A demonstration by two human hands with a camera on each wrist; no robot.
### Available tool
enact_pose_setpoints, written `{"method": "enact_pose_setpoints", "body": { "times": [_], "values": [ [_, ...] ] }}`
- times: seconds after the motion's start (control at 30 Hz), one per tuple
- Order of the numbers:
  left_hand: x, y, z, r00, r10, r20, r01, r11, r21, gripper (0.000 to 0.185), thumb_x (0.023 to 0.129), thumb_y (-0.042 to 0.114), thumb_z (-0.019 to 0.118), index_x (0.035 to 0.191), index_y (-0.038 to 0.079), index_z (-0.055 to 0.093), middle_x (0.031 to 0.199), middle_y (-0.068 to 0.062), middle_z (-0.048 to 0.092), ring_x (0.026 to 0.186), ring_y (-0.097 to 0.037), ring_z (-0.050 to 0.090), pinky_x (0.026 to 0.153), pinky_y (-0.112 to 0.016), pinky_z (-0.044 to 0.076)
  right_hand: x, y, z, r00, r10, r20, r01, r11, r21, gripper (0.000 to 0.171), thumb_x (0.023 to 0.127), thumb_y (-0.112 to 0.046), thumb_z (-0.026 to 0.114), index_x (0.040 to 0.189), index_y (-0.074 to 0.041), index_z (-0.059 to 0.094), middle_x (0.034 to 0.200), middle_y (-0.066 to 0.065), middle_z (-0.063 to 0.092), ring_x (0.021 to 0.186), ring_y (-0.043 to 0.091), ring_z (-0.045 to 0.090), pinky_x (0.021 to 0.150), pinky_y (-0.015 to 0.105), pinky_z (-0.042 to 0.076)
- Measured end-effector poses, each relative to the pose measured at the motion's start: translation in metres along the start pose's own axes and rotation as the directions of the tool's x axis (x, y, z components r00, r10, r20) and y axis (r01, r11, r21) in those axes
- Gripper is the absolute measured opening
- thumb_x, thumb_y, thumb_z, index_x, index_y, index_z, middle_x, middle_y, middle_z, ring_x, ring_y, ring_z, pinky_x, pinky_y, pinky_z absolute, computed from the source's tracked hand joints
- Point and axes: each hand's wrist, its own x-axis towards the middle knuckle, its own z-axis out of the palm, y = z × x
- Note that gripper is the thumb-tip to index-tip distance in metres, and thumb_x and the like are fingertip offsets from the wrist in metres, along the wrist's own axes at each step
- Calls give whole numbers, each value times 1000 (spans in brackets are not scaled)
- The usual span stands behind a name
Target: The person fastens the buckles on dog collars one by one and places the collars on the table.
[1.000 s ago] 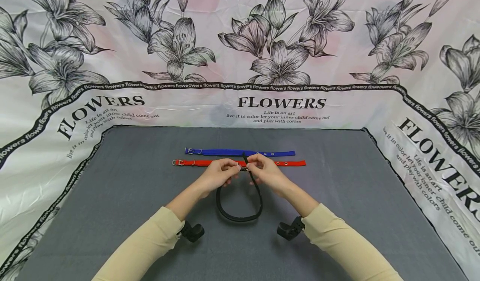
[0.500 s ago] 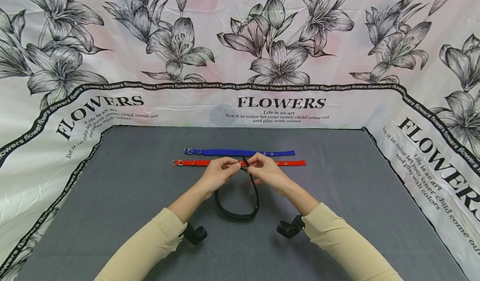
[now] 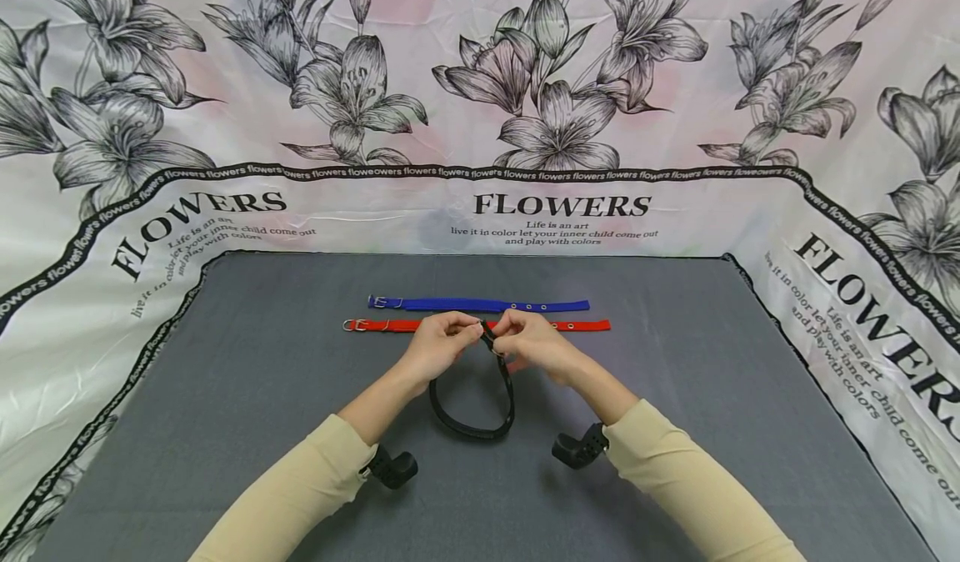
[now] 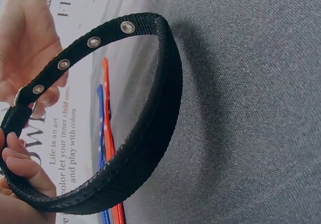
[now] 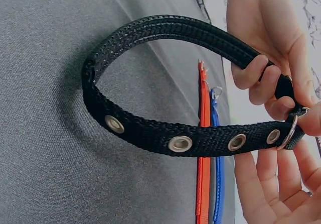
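collar (image 4: 160, 108), black, pinched by left hand (image 3: 437, 347) and right hand (image 3: 536, 345); it no longer juts above them, suggesting fastening progresses.

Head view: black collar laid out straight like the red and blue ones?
No, the left hand and right hand hold the black collar curved into a loop.

Even light, soft shadows on gray cloth (image 3: 480, 495), faint sheen on floral backdrop (image 3: 420, 199)
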Motion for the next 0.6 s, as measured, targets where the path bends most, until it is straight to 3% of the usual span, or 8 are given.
{"method": "enact_pose_setpoints", "body": {
  "times": [0.2,0.3,0.53,0.6],
  "values": [
    [-18,22,1,1000,-6,-6,6,999,32,23,91,20,60,107,5,65,96,-15,64,67,-15,45,58,-24,37,-2,0,-1,999,-3,31,4,1000,-28,14,77,-5,59,90,-3,53,81,7,57,80,19,59,66,40,55],
    [-26,29,2,1000,0,-15,1,999,41,23,91,19,59,106,4,65,94,-15,64,68,-14,45,58,-23,36,-3,0,0,999,-7,35,8,999,-42,14,78,-5,59,91,-3,53,81,7,57,80,20,59,66,39,55],
    [0,-5,0,999,-14,-38,15,1000,23,21,89,28,62,102,13,69,92,-11,66,70,-18,49,56,-24,35,-3,8,1,999,-40,36,42,998,-57,18,85,-8,56,102,-3,53,97,15,56,86,24,59,70,38,55],
    [0,-5,0,998,-33,-44,34,999,13,21,90,28,61,102,14,69,95,-14,66,69,-19,48,57,-25,35,-3,10,2,998,-42,37,44,998,-52,19,88,-10,55,105,-4,52,105,16,55,93,27,58,72,37,54]
  ]
}}
